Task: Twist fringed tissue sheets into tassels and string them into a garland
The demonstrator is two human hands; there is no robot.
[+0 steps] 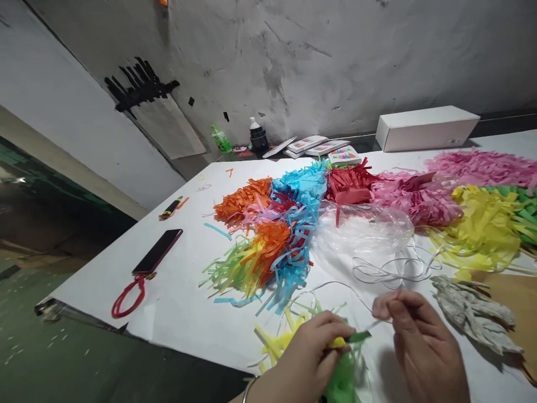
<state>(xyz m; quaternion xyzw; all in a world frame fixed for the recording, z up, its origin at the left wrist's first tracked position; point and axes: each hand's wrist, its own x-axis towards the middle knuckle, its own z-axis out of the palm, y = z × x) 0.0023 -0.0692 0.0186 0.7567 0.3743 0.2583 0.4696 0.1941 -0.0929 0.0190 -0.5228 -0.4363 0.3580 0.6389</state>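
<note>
My left hand (315,352) is closed on a bunch of yellow and green tissue paper fringe (344,375) at the table's front edge. Yellow strips stick out behind the fingers and green ones hang below. To its right, my right hand (419,336) pinches a thin white string (380,323) close to the bunch. That string runs back toward a loose white coil (396,270) on the table. Beyond the hands lies a pile of fringed tissue bunches in orange (243,200), light blue (300,187), red (350,182) and pink (419,198). My left palm hides part of the held bunch.
A crumpled clear plastic bag (361,229) lies behind the string. Grey gloves (472,313) rest at right on brown cardboard (514,299). A phone (158,252) with a red strap and a cutter (171,208) lie left. A white box (425,129) stands against the wall.
</note>
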